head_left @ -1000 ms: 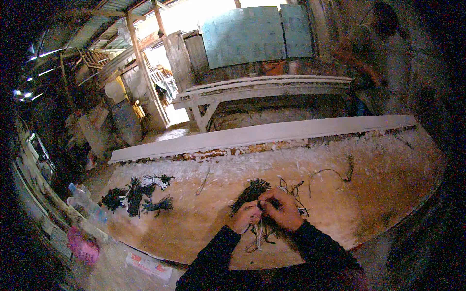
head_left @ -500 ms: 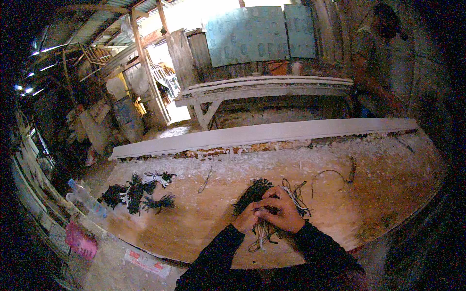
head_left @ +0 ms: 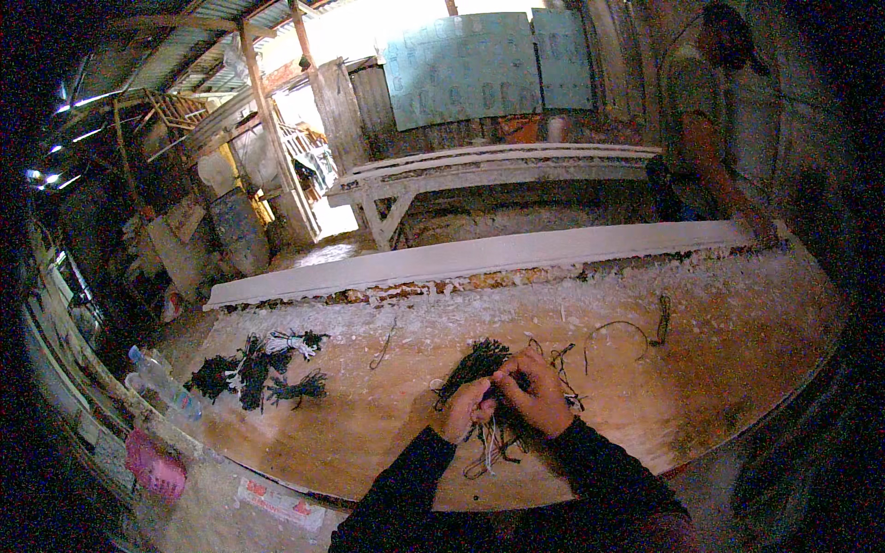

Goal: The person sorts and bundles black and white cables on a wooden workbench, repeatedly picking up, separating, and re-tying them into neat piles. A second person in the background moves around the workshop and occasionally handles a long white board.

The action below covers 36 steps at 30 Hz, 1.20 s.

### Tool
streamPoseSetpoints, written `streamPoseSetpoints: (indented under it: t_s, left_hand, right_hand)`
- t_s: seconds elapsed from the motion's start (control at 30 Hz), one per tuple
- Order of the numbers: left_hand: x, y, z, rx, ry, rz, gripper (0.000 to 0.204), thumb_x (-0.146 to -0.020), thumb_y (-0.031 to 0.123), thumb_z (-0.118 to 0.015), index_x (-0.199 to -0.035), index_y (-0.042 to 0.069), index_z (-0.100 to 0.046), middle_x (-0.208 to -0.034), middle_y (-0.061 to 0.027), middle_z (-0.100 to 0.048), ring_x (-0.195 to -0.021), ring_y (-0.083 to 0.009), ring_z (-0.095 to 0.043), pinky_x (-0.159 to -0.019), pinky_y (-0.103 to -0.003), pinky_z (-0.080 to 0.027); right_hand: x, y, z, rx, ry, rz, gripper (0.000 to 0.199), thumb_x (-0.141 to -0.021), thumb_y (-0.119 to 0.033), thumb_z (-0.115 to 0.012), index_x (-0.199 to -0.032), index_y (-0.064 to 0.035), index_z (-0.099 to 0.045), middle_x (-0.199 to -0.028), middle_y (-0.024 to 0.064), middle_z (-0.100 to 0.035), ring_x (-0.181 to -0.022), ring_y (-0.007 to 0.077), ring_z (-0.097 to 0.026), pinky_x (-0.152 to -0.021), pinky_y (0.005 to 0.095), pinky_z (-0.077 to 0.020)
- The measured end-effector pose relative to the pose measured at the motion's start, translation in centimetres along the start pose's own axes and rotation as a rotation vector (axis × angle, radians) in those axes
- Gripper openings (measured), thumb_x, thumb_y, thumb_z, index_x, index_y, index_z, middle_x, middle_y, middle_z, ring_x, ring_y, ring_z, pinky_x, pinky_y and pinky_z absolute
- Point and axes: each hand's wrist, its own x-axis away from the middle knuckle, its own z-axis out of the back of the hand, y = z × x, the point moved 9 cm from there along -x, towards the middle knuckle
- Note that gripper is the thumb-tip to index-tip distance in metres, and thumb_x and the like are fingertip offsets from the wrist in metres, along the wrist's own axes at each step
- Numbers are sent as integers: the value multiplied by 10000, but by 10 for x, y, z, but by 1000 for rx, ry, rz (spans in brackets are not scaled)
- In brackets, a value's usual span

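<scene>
My left hand (head_left: 466,411) is closed round a bundle of dark strings (head_left: 474,367), whose brushy end points away from me. Below that hand, pale and dark loose strands (head_left: 490,447) lie across the wooden tabletop. My right hand (head_left: 538,394) is closed in a pinch just right of the left one, at the near part of the bundle. What its fingertips grip is too small to make out. More dark looped strands (head_left: 564,358) show beyond the right hand, partly hidden by it.
Several black and white string bundles (head_left: 251,370) lie at left, near a clear plastic bottle (head_left: 168,382). Loose strings (head_left: 662,323) lie at right. A long white strip (head_left: 479,256) runs along the table's far side. Another person (head_left: 710,120) stands at the far right, one hand at the strip's end.
My hands, overlapping before, have come slightly apart, with the right fingertips now above the left hand. The other person has leaned in and put a hand at the strip's right end.
</scene>
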Motion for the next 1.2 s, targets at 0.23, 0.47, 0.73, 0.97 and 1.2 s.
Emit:
streamPoseSetpoints:
  t_s: [0.23, 0.47, 0.73, 0.97, 1.2]
  left_hand:
    - [8, 18, -11, -95, 91, -13, 311, -871, 410, -482, -869, 101, -518, -627, 60, -402, -496, -31, -317, -440, -187, -222]
    - [0, 21, -12, -111, -36, -74, 370, -855, 471, -483, -876, 102, -490, -608, 60, -378, -483, -40, -306, -438, -183, -220]
    - [6, 55, 11, 158, 149, -274, 357, -872, 457, -444, -816, 105, -436, -592, 55, -292, -480, -52, -279, -440, -207, -243]
    - [13, 69, 36, 401, 270, -337, 274, -904, 367, -435, -793, 118, -457, -585, 61, -299, -459, -53, -264, -417, -210, -218]
    - [9, 63, 29, 306, 231, -254, 288, -909, 386, -417, -783, 129, -448, -587, 58, -300, -455, -52, -262, -409, -203, -210]
  right_hand:
    - [2, 11, 1, -107, 7, -80, 90, -803, -114, -600, -819, -31, -570, -796, 43, -581, -747, 138, -540, -701, 270, -423]
    - [-1, 25, 1, -241, -44, -278, 116, -822, -141, -602, -840, -29, -577, -802, 19, -582, -778, 98, -531, -711, 249, -428]
    - [8, 40, -12, -168, -466, -438, 166, -747, -101, -677, -872, -43, -582, -853, 42, -589, -796, 147, -549, -738, 279, -442]
    - [16, 31, -15, 151, -692, -160, 212, -660, -64, -698, -853, -71, -609, -861, 51, -608, -825, 229, -580, -753, 351, -457]
    - [-4, 27, 7, 102, -370, -220, 63, -717, -52, -659, -772, -47, -627, -804, 81, -625, -785, 204, -594, -729, 328, -463]
